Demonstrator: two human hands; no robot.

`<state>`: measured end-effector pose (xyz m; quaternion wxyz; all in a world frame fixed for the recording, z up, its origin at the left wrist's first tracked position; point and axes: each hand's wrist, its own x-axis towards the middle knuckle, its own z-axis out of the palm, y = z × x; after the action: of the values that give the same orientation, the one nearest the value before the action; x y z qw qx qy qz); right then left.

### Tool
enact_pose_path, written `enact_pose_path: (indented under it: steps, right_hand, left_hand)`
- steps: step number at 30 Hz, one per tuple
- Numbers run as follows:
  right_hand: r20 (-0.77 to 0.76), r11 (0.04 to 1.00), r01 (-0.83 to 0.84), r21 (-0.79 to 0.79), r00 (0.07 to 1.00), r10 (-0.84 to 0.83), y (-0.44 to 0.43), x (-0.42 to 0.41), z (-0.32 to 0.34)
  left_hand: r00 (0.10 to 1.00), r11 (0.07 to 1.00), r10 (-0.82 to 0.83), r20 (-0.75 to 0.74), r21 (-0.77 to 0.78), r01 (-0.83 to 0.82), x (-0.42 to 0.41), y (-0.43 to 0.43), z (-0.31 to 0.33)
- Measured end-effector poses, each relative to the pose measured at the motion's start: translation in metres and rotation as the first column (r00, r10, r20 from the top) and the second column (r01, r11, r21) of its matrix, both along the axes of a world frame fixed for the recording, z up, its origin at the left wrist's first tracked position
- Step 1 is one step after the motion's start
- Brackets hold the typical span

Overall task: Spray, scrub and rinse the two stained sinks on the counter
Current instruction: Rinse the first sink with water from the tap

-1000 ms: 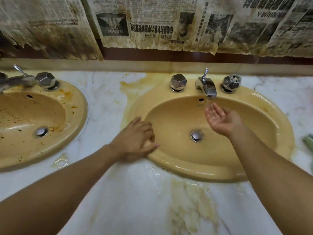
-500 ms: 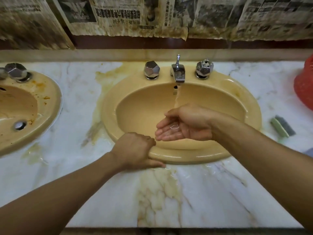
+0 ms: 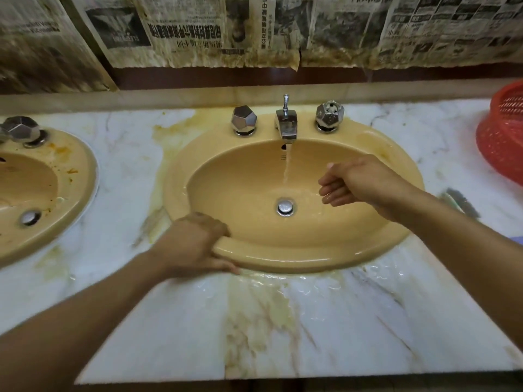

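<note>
Two yellow sinks are set in a marble counter (image 3: 175, 321). The right sink (image 3: 376, 244) lies in the middle of the view, and its chrome faucet (image 3: 286, 127) pours a stream of water (image 3: 287, 168) into the basin above the drain (image 3: 285, 206). My left hand (image 3: 189, 244) grips this sink's front-left rim, with the fingers curled over into the basin. Over the right side of the basin, beside the stream, my right hand (image 3: 351, 179) hovers with wet, relaxed fingers and holds nothing. The left sink (image 3: 82, 171) at the left edge carries orange-brown stains.
A red plastic basket (image 3: 503, 137) stands at the right edge of the counter. A green and grey scrub sponge (image 3: 460, 203) lies just right of the sink. Yellow stains and water pools cover the counter around the sink. Stained newspaper hangs on the wall behind.
My right hand has moved out from under the stream to the right side of the basin. Water now falls straight to the drain. My left hand has curled over the rim.
</note>
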<state>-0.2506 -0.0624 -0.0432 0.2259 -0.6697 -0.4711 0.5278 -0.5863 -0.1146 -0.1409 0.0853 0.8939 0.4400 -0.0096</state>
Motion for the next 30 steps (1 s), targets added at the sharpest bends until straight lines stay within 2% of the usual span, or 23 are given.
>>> enact_pose_path:
  steps: [1, 3, 4, 6, 7, 8, 9, 10, 11, 13, 17, 20, 22, 24, 26, 30]
  right_hand:
    - [-0.045, 0.998, 0.06, -0.018, 0.997, -0.061, 0.011, -0.001, -0.014]
    - [-0.262, 0.974, 0.165, -0.153, 0.944, -0.201, 0.033, -0.011, -0.039]
    - [-0.416, 0.943, 0.206, -0.261, 0.857, -0.303, 0.045, -0.02, -0.051]
    - [-0.649, 0.838, 0.254, -0.482, 0.539, -0.537, 0.065, -0.04, -0.069]
    - [-0.688, 0.783, 0.264, -0.563, 0.375, -0.621, 0.074, -0.05, -0.076]
    - [-0.695, 0.74, 0.271, -0.615, 0.256, -0.672, 0.081, -0.058, -0.082]
    - [-0.698, 0.719, 0.273, -0.639, 0.187, -0.691, 0.086, -0.064, -0.085]
    - [-0.703, 0.716, 0.27, -0.644, 0.16, -0.693, 0.089, -0.068, -0.087]
    - [-0.71, 0.724, 0.261, -0.638, 0.165, -0.685, 0.089, -0.07, -0.086]
    - [-0.723, 0.766, 0.218, -0.605, 0.252, -0.643, 0.083, -0.069, -0.077]
    - [-0.664, 0.856, -0.046, -0.515, 0.653, -0.364, 0.05, -0.066, -0.032]
    - [-0.482, 0.851, -0.236, -0.47, 0.876, -0.023, 0.017, -0.065, 0.005]
    - [-0.305, 0.873, -0.278, -0.4, 0.939, 0.159, -0.005, -0.064, 0.02]
    - [-0.129, 0.912, -0.281, -0.299, 0.959, 0.253, -0.022, -0.06, 0.025]
    - [-0.01, 0.936, -0.281, -0.212, 0.958, 0.285, -0.034, -0.052, 0.023]
    - [0.089, 0.975, -0.222, -0.029, 0.971, 0.224, -0.042, -0.025, 0.012]
  left_hand:
    - [1.0, 1.0, -0.023, 0.016, 0.014, 0.022, -0.024, 0.01, 0.001]
    - [0.994, 0.994, -0.11, -0.004, 0.023, 0.11, -0.052, 0.034, 0.001]
    - [0.986, 0.987, -0.159, -0.05, 0.026, 0.161, -0.058, 0.047, 0.003]
    - [0.962, 0.97, -0.239, -0.13, 0.012, 0.242, -0.063, 0.068, 0.008]
    - [0.952, 0.963, -0.267, -0.148, 0.0, 0.27, -0.065, 0.076, 0.008]
    - [0.946, 0.958, -0.285, -0.157, -0.009, 0.287, -0.067, 0.08, 0.008]
    - [0.944, 0.956, -0.293, -0.155, -0.012, 0.294, -0.069, 0.083, 0.007]
    - [0.946, 0.956, -0.29, -0.144, -0.006, 0.292, -0.069, 0.083, 0.006]
    - [0.951, 0.959, -0.28, -0.135, 0.008, 0.283, -0.069, 0.081, 0.005]
    - [0.962, 0.969, -0.239, -0.129, 0.036, 0.246, -0.064, 0.072, 0.004]
    - [0.982, 0.997, -0.078, -0.172, -0.039, 0.072, -0.012, 0.029, 0.006]
    - [0.97, 0.997, 0.001, -0.245, -0.078, -0.02, 0.042, 0.002, 0.005]
    - [0.968, 0.994, 0.042, -0.249, -0.087, -0.066, 0.066, -0.007, 0.007]
    - [0.968, 0.988, 0.069, -0.242, -0.119, -0.1, 0.096, -0.013, 0.01]
    - [0.976, 0.976, 0.07, -0.205, -0.187, -0.109, 0.135, -0.019, 0.011]
    - [0.988, 0.973, 0.06, -0.142, -0.213, -0.09, 0.167, -0.019, 0.008]
